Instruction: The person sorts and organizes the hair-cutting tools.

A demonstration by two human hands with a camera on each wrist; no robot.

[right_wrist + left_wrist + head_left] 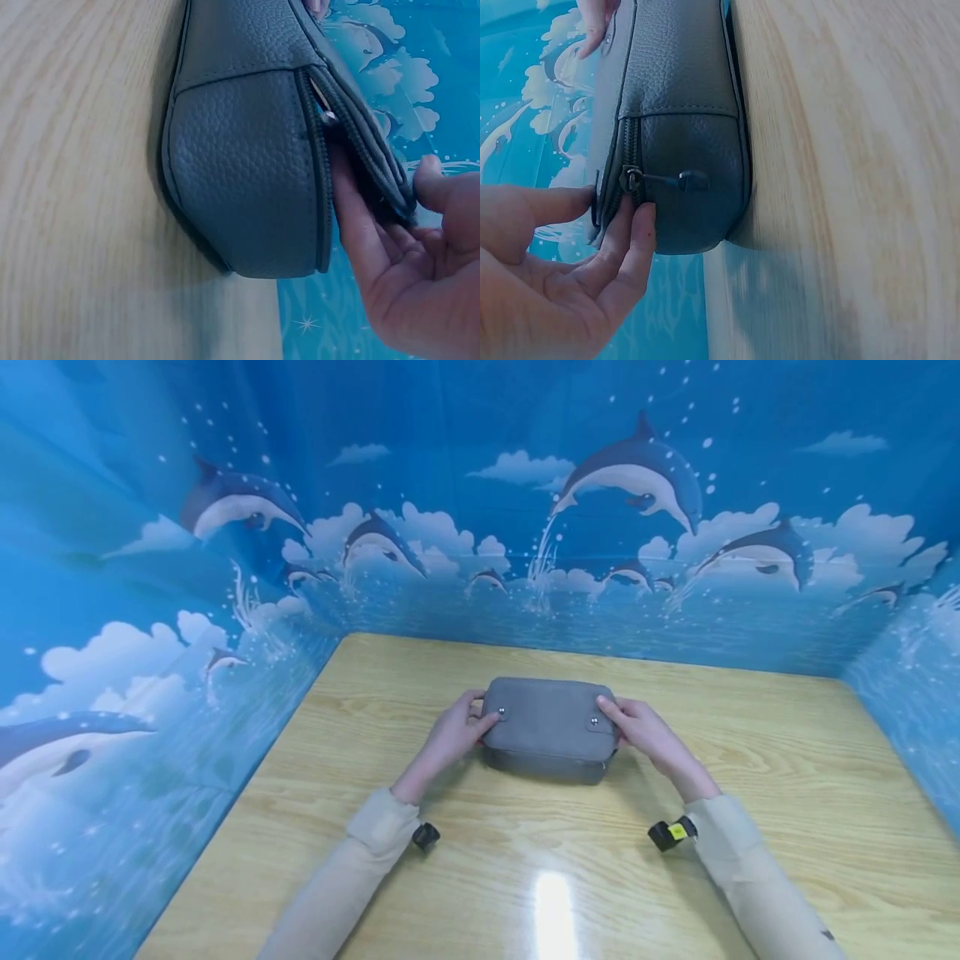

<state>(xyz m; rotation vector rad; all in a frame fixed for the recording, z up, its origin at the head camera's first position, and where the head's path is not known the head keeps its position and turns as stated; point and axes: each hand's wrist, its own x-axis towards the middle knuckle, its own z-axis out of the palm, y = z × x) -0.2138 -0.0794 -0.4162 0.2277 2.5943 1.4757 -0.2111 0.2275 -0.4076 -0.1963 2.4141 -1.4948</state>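
A grey pebbled-leather zip bag lies on the table, two metal studs on its top face. My left hand grips its left end, thumb on top beside one stud. In the left wrist view, that hand's fingertips touch the side just below the zipper pull. At the other end my right hand pinches the top panel's edge. The right wrist view shows the zipper parted there, with fingers inside the gap and the thumb on the outside. The bag's contents are mostly hidden.
The wood-grain table spreads around the bag. Blue dolphin-printed sheeting stands along its back, left and right sides. A black wrist camera sits at the left cuff, another camera at the right.
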